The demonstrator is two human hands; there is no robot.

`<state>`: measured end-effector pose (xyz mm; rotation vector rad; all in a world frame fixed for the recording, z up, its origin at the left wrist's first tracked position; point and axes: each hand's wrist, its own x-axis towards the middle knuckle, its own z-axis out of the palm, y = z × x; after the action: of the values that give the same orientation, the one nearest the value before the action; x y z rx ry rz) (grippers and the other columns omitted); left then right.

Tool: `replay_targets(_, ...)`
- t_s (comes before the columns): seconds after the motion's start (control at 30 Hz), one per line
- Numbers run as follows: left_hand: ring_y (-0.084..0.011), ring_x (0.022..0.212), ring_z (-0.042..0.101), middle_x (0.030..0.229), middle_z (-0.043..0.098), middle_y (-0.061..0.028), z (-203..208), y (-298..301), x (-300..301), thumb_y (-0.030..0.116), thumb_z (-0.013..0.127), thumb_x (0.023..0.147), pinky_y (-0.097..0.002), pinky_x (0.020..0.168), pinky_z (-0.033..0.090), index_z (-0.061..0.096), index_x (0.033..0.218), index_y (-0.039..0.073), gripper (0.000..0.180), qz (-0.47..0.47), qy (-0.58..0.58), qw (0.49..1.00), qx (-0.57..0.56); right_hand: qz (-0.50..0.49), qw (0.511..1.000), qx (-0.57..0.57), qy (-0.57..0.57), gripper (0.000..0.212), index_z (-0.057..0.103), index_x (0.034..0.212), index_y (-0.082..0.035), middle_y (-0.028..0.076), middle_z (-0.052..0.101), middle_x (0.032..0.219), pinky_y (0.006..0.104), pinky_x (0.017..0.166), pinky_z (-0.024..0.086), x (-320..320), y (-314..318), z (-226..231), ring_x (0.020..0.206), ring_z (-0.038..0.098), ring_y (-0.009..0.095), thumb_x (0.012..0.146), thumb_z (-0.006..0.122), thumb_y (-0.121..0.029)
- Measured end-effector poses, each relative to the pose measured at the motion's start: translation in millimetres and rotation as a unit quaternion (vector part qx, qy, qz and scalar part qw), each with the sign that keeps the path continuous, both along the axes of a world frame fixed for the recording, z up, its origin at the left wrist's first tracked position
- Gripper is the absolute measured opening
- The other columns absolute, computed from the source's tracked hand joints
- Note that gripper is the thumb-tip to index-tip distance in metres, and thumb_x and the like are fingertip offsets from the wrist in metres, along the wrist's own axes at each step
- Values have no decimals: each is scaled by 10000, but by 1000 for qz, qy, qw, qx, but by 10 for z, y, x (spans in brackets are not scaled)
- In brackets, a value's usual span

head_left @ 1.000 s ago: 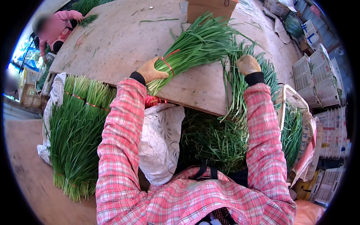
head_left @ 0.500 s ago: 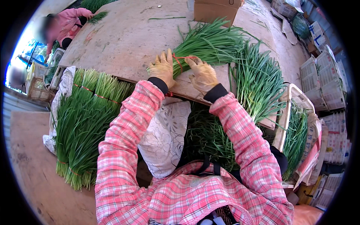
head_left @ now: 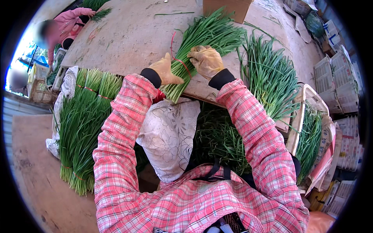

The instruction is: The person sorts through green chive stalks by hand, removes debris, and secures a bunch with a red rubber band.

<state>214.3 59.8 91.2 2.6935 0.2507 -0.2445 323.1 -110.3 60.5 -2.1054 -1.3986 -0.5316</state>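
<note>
A bundle of garlic chives (head_left: 211, 35) lies slanted at the table's near edge, its pale stem ends toward me. A thin red tie (head_left: 182, 64) rings its stems, and one loose end sticks up on the left. My left hand (head_left: 164, 70), gloved in yellow, rests against the stems below the tie, thumb raised and a finger stretched across them. On the right side of the bundle, my gloved right hand (head_left: 206, 62) is closed beside the tie. What its curled fingers hold is hidden. More loose chives (head_left: 268, 73) lie just to the right.
Tied chive bundles (head_left: 87, 116) are stacked at the left beside a patterned cloth (head_left: 169, 132). A crate of greens (head_left: 309, 136) stands right. A cardboard box (head_left: 229, 9) sits at the back of the table (head_left: 128, 39). Another person (head_left: 64, 27) handles greens far left.
The bundle has swung more upright, with its stem ends shifted toward me. My left hand has turned from flat to thumb-up. My right hand has curled closed and risen slightly; a tie end now stands up.
</note>
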Motion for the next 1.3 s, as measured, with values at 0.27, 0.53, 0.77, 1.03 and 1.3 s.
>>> replay_targets(0.27, -351, 1034, 554, 1202, 462, -275, -240, -419, -32, 431, 780, 533, -386, 869, 461, 37, 1389, -55, 1233, 83, -35, 990, 110, 56, 935, 181, 299, 258, 698, 948, -129, 70, 659, 923, 325, 749, 484, 55, 14, -573, 819, 605, 248, 715, 654, -30)
replay_targets(0.53, -341, 1081, 526, 1241, 443, -250, -263, -457, -86, 400, 782, 554, -385, 880, 455, 33, 1395, -42, 1209, 108, -21, 988, 107, 15, 989, 70, 126, 188, 654, 871, -57, 111, 620, 837, 355, 702, 480, -48, -61, -168, 801, 594, 289, 684, 663, -37)
replay_targets(0.77, -351, 1012, 554, 1258, 416, -259, -316, -607, -113, 451, 743, 644, -380, 838, 483, 25, 1393, -48, 1151, 63, -59, 977, 193, 39, 961, 110, 252, 93, 637, 796, -57, 113, 591, 796, 360, 654, 468, 46, -271, -591, 738, 581, 281, 704, 641, -46)
replay_targets(1.03, -375, 1119, 485, 1298, 382, -269, -307, -585, -162, 474, 735, 647, -395, 928, 423, 57, 1400, -33, 1133, 69, -89, 981, 157, -28, 956, 38, 291, 147, 670, 915, -22, 118, 632, 833, 302, 707, 489, 92, -373, -409, 775, 614, 227, 772, 644, -44)
replay_targets(1.3, -388, 1167, 455, 1245, 448, -308, -567, -226, -14, 589, 603, 734, -416, 954, 385, 242, 1355, -59, 968, 119, -123, 984, 38, -69, 969, 81, 222, 194, 666, 933, -53, 112, 642, 876, 300, 739, 487, 13, -331, -261, 800, 621, 246, 742, 665, -85)
